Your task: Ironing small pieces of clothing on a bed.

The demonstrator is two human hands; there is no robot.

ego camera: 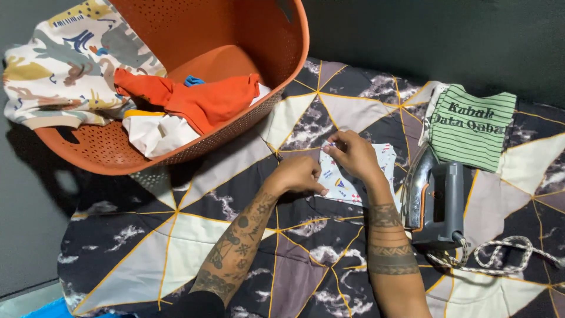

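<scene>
Dark wall [424, 35] — patterned geometric quilt [176, 247].

Orange laundry basket [282, 70] with clothes; grey iron [435, 203] upright – green striped garment [471, 126] folded beside it.
</scene>
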